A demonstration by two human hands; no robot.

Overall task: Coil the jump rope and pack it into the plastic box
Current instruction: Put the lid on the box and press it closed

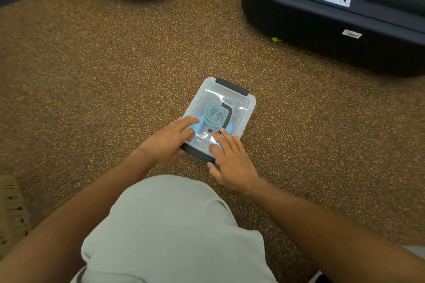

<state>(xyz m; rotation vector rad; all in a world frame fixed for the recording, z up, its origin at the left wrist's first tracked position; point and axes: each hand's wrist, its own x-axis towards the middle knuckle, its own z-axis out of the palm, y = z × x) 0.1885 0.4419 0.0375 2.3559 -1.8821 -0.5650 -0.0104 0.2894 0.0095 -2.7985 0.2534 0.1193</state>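
Here, a clear plastic box (pixel 249 104) sits on the speckled floor (pixel 92 75), teal jump rope (pixel 212 113) coiled inside under the lid. Left hand (pixel 169 142) and right hand (pixel 230 158) press flat, fingers spread, gripping nothing. Pressing evenly beside the near black latch (pixel 197 153) should snap it shut.

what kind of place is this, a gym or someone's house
Probably a gym: speckled rubber flooring, a black machine base with a warning label that looks like a treadmill, and a jump rope packed in the plastic box.
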